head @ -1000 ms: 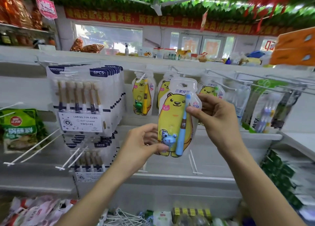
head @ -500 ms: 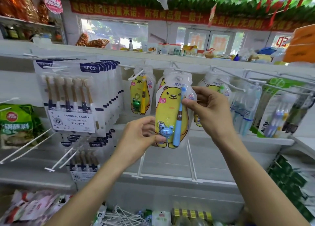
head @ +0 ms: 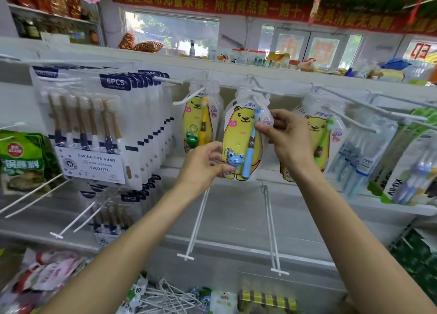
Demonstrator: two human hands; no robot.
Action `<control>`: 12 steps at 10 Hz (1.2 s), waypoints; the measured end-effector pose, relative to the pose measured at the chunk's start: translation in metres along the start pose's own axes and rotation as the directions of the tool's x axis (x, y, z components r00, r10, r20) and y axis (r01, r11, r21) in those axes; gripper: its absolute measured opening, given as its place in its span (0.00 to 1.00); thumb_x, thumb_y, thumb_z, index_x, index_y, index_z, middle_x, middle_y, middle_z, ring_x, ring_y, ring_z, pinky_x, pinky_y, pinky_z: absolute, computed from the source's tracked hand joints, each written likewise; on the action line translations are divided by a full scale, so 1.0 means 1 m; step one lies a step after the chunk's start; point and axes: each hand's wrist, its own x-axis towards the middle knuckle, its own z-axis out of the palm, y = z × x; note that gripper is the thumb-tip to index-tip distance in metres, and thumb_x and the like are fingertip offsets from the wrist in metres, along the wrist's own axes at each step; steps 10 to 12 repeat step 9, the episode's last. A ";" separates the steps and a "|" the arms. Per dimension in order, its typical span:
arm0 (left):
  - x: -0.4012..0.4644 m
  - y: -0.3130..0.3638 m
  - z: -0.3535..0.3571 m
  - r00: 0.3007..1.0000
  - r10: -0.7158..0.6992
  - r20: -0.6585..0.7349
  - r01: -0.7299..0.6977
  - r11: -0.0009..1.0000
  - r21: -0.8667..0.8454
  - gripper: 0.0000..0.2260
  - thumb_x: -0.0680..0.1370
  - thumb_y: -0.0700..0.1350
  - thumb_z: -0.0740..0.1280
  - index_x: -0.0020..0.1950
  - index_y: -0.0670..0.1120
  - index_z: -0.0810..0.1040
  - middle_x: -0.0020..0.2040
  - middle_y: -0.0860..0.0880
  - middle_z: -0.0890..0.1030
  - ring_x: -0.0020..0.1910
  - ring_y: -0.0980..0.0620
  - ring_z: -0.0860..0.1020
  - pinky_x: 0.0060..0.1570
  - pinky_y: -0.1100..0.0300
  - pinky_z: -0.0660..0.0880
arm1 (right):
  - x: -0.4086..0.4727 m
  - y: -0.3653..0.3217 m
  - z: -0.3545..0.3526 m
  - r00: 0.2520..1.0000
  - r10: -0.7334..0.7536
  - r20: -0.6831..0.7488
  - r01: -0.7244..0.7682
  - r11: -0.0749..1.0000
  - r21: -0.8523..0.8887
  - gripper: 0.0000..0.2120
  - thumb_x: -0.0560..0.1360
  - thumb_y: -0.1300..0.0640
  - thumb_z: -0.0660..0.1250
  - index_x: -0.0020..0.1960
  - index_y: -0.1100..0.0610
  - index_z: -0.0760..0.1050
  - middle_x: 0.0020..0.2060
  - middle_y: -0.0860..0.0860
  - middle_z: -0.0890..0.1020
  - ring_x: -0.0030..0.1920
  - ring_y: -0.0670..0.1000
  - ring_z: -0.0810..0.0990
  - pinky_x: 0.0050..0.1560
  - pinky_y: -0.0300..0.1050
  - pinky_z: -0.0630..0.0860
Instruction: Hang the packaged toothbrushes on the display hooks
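Observation:
A yellow bear-shaped toothbrush pack point(head: 241, 138) with a blue brush and a blue frog charm is held up at a white display hook point(head: 256, 99), whose tip crosses the pack's top. My left hand point(head: 203, 165) pinches the pack's lower left corner. My right hand point(head: 287, 136) pinches its right edge at mid height. Two matching bear packs hang on neighbouring hooks, one on the left point(head: 201, 122) and one on the right point(head: 319, 134), partly behind my right hand.
A thick stack of 6PCS toothbrush packs point(head: 94, 126) hangs far left. Clear toothbrush packs point(head: 364, 152) and green ALL-FIX packs point(head: 402, 171) hang right. Bare white hooks point(head: 196, 221) stick out from the lower shelf. Loose hooks and packets point(head: 165, 297) lie below.
Both hands have carried the bear pack up and toward the rack. Its top has gone from in front of the hanging packs to the middle hook's tip.

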 end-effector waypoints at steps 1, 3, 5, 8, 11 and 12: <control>0.012 -0.008 0.002 1.000 0.025 -0.011 -0.025 1.000 0.014 0.16 0.70 0.36 0.77 0.53 0.50 0.80 0.43 0.50 0.87 0.37 0.52 0.84 0.39 0.61 0.81 | 0.011 0.009 0.004 1.000 0.016 -0.017 -0.016 1.000 -0.004 0.08 0.74 0.62 0.74 0.52 0.57 0.82 0.44 0.51 0.87 0.45 0.48 0.87 0.48 0.52 0.84; 0.028 -0.020 0.003 0.999 0.030 -0.037 -0.028 0.998 0.055 0.17 0.70 0.38 0.77 0.53 0.53 0.80 0.43 0.49 0.86 0.39 0.50 0.84 0.41 0.56 0.82 | 0.021 0.023 0.010 0.996 0.033 -0.082 -0.038 0.997 -0.061 0.08 0.73 0.59 0.75 0.51 0.59 0.82 0.43 0.52 0.87 0.46 0.52 0.86 0.48 0.59 0.83; 0.021 -0.022 0.003 0.998 0.063 -0.022 -0.060 0.993 0.106 0.13 0.73 0.40 0.76 0.55 0.49 0.80 0.43 0.50 0.86 0.40 0.51 0.84 0.42 0.58 0.83 | 0.010 0.018 0.014 0.988 -0.029 -0.150 -0.008 0.970 -0.241 0.11 0.75 0.52 0.74 0.54 0.57 0.80 0.40 0.51 0.84 0.42 0.51 0.84 0.44 0.55 0.82; -0.021 -0.028 -0.012 0.989 0.110 -0.096 -0.047 0.862 0.504 0.13 0.78 0.51 0.70 0.62 0.52 0.79 0.50 0.58 0.84 0.42 0.56 0.83 0.51 0.52 0.81 | -0.054 0.019 0.001 0.993 -0.045 -0.105 -0.022 0.824 -0.566 0.12 0.77 0.58 0.72 0.59 0.59 0.78 0.42 0.49 0.82 0.43 0.52 0.82 0.48 0.57 0.80; -0.037 -0.029 -0.016 0.978 0.185 -0.094 -0.099 0.814 0.572 0.16 0.78 0.52 0.70 0.65 0.54 0.75 0.55 0.59 0.82 0.48 0.57 0.82 0.55 0.52 0.78 | -0.083 0.020 -0.005 0.995 -0.092 -0.039 0.046 0.769 -0.637 0.12 0.77 0.59 0.72 0.59 0.60 0.78 0.44 0.51 0.83 0.45 0.53 0.81 0.49 0.57 0.80; -0.037 -0.029 -0.016 0.978 0.185 -0.094 -0.099 0.814 0.572 0.16 0.78 0.52 0.70 0.65 0.54 0.75 0.55 0.59 0.82 0.48 0.57 0.82 0.55 0.52 0.78 | -0.083 0.020 -0.005 0.995 -0.092 -0.039 0.046 0.769 -0.637 0.12 0.77 0.59 0.72 0.59 0.60 0.78 0.44 0.51 0.83 0.45 0.53 0.81 0.49 0.57 0.80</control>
